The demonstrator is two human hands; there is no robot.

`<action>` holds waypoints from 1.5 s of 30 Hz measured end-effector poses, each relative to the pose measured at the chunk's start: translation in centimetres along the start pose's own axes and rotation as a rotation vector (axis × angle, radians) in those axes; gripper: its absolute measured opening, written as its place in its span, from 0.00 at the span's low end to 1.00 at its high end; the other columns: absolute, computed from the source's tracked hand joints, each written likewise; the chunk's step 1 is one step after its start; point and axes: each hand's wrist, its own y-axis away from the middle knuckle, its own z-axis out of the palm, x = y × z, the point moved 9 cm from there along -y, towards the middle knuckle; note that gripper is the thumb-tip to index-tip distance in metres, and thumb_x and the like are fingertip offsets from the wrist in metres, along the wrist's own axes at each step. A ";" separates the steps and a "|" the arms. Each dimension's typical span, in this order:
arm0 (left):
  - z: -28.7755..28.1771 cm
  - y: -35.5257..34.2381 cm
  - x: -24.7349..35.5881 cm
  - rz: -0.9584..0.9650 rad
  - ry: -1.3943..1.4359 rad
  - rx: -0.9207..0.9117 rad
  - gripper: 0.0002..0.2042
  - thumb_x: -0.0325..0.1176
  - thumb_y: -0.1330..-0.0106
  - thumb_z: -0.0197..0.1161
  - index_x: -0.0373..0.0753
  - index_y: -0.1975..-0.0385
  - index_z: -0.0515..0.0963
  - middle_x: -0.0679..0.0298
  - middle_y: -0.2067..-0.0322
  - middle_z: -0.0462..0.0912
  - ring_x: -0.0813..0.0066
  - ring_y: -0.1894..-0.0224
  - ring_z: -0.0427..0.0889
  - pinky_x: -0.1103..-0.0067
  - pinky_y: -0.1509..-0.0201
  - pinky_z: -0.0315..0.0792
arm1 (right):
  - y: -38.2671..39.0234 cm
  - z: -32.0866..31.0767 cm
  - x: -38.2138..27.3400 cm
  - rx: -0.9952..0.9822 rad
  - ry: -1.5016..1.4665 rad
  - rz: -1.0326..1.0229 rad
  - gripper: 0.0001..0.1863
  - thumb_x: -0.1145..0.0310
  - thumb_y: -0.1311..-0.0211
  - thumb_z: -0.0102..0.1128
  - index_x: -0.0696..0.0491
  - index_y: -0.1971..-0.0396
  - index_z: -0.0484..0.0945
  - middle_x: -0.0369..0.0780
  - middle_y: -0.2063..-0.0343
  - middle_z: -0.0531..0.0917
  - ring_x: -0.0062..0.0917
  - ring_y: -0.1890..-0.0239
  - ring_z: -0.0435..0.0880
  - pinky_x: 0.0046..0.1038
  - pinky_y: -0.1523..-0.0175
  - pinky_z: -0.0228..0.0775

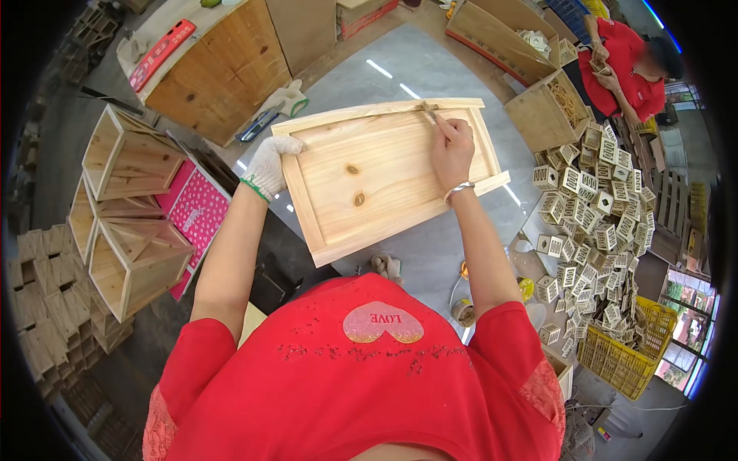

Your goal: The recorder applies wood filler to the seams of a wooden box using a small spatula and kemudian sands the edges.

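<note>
A shallow pale wooden tray [384, 177] with raised edges and two dark knots is tilted in front of me above the grey table. My left hand [269, 165], in a white knitted glove with a green cuff, grips its left end near the far corner. Bare, with a bracelet at the wrist, my right hand [452, 150] is closed around a small brush-like tool [429, 107]. The tool's brownish end touches the tray's far edge, right of the middle; its exact kind is hard to make out.
The glossy grey tabletop [492, 200] bears a blue utility knife [258, 125] and a glove [286, 98]. Wooden boxes [138, 261] stand at left. Many small slotted wooden boxes [600, 200] are heaped at right, by a yellow crate [626, 349]. A person in red [626, 69] works at far right.
</note>
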 end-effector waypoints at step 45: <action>0.2 0.2 0.0 -0.004 0.026 0.005 0.29 0.23 0.52 0.60 0.24 0.44 0.73 0.42 0.51 0.81 0.45 0.51 0.84 0.55 0.41 0.79 | -0.5 -0.4 -1.1 -0.151 0.001 -0.161 0.11 0.80 0.38 0.62 0.57 0.58 0.86 0.43 0.67 0.82 0.35 0.61 0.81 0.33 0.58 0.74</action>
